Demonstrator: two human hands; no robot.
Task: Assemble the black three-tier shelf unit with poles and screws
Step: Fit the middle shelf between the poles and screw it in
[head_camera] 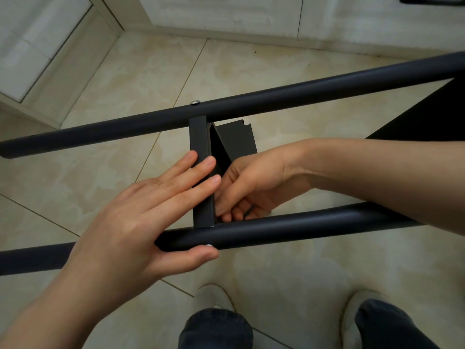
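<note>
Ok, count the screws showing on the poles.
2. One screw on the far pole, above the shelf; one on the near pole, at the left hand's thumb tip. Others may be hidden.

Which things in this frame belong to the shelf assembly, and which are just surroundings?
In the job: far pole, near pole, shelf rim between them, far screw, near screw, second shelf, left hand, right hand.
Just there: tiled floor, white cabinets, shoes.
</note>
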